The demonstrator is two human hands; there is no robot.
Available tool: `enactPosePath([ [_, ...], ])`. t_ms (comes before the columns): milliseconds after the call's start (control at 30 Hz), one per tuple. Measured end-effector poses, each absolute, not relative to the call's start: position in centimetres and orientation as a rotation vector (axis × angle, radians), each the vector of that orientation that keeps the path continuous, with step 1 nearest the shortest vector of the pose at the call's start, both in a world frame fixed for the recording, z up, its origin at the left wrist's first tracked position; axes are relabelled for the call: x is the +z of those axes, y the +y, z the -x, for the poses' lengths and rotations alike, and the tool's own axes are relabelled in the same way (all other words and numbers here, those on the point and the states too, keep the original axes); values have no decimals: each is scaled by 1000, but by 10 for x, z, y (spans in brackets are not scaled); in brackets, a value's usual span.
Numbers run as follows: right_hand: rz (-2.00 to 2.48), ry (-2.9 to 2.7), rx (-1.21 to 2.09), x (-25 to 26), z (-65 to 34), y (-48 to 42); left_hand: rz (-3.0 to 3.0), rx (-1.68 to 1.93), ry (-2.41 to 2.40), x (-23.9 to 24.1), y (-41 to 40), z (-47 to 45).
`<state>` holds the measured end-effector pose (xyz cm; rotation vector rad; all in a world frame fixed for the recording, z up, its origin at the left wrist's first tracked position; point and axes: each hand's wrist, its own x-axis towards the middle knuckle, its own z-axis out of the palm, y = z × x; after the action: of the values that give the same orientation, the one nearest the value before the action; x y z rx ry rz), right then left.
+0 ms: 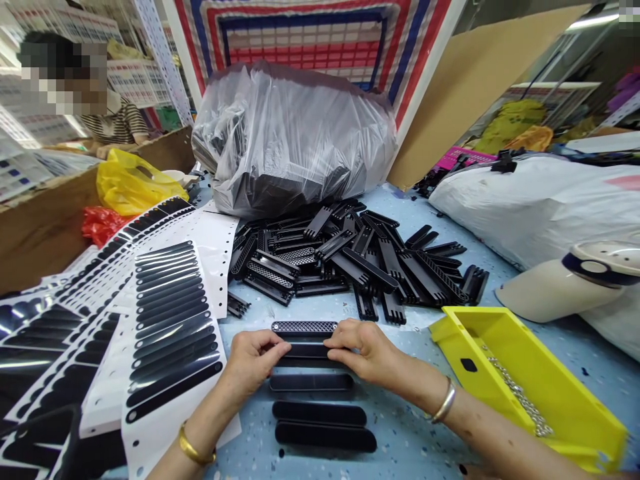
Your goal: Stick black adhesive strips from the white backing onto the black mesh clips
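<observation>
My left hand (pixel 251 358) and my right hand (pixel 361 349) pinch the two ends of a long black plastic strip (pixel 306 352) lying flat on the blue table (pixel 400 440). Just beyond it lies a perforated black strip (pixel 304 327). Nearer to me, three more smooth black strips (pixel 320 413) lie in a row. A heap of black comb-like plastic parts (pixel 350 260) fills the middle of the table. Left of my left hand lies a white backing sheet (pixel 170 320) carrying several black oblong stickers.
A big clear bag of black parts (pixel 290 133) stands behind the heap. A yellow plastic tray (pixel 530 380) with a chain sits at right, beside a white bag (pixel 540 200). More sticker sheets (pixel 50 333) spread at left. A person in a striped top (pixel 117 120) sits far left.
</observation>
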<state>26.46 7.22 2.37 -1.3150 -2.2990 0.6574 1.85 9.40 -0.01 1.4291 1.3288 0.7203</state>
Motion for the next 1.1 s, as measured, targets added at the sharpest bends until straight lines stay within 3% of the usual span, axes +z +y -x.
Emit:
enactPosePath([
  [333,1379,-2142,712,20,-264,69,-1431,725,1317,2,94,-19],
  [567,1599,-1873,456,31,-291,50,-1452,709,1312,4,94,-19],
  [733,1698,-1728,708,16,-280,39,-1474,708,1313,3,94,-19],
  [867,1700,-1747,710,4,-267,39,-1493,719,1300,3,94,-19],
  [967,1708,-1777,641,9,-277,38,-1499,685,1266,4,96,-15],
  [1100,1824,-1896,278,17,-305,32,-1694,637,1243,7,100,-2],
])
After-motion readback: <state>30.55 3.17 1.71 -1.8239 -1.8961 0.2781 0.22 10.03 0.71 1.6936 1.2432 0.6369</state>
